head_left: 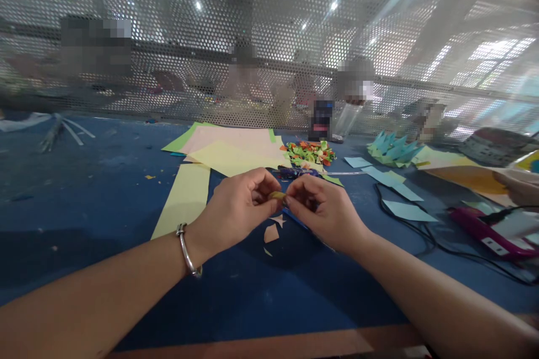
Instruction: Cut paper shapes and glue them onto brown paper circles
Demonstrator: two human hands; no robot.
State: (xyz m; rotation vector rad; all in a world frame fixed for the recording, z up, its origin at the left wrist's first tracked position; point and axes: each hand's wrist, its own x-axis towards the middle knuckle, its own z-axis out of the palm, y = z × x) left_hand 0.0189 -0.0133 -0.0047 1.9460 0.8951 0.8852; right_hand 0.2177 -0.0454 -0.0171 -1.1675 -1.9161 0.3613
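Observation:
Between the fingertips of my left hand and my right hand is a small yellowish piece of paper, and both hands pinch it. Part of it is hidden by the fingers. Just below lie small peach paper scraps on the blue table. Under my right hand a thin blue stick-like thing shows in part; its kind is unclear. Behind the hands is a dark blue tool, partly covered. A pale yellow paper strip lies beside my left wrist.
Stacked coloured sheets and a pile of green and orange cut paper lie behind. To the right are light blue paper pieces, a spiky blue paper form, a black cable, a purple power strip and another person's hand. A perforated screen borders the back.

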